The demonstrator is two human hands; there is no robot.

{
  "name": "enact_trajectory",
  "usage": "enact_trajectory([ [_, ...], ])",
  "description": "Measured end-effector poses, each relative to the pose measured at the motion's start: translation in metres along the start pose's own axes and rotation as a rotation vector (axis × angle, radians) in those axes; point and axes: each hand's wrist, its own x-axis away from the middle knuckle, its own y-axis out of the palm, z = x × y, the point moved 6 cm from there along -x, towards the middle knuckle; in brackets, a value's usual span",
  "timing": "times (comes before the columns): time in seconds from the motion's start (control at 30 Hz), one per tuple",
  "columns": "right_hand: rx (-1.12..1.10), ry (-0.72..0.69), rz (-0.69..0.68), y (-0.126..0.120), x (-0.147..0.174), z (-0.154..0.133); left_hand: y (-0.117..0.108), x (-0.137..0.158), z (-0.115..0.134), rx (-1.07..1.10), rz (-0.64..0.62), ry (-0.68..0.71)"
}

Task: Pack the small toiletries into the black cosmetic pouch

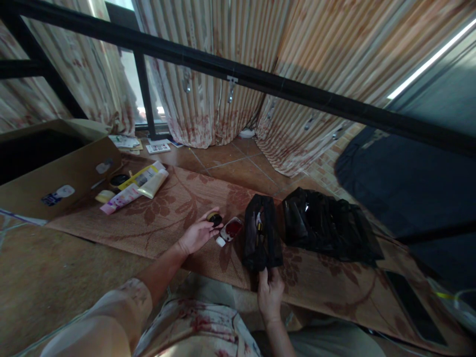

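Observation:
My left hand [200, 232] is closed round a small round dark jar [214, 218] with a yellowish rim, held just over the brown patterned mat [189, 191]. Right beside those fingers lies a clear flat bottle [232, 228] with dark red contents and a white cap. My right hand [270, 290] grips the near end of a black see-through pouch [262, 248]. Inside the pouch, a few small items with white and gold parts show through its open top. To its right stands a row of several more black pouches [330, 225], whose contents cannot be made out.
Several tubes [152, 183], a yellow packet [138, 177] and a round pale container [105, 196] lie at left by a cardboard box [59, 173]. A dark phone-like slab [416, 307] rests at right. A black metal rail [208, 64] crosses before striped curtains [223, 29].

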Motion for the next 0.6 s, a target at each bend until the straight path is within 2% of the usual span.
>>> enact_trajectory([
  [0.23,-0.010,0.019,-0.002,0.0014,-0.0001,0.0014,-0.0013,-0.0018,-0.0011,0.005,-0.015,-0.007],
  [0.6,-0.028,0.026,-0.010,0.0025,0.0005,0.0080,0.0008,0.0010,0.0012,-0.079,0.060,0.141],
])
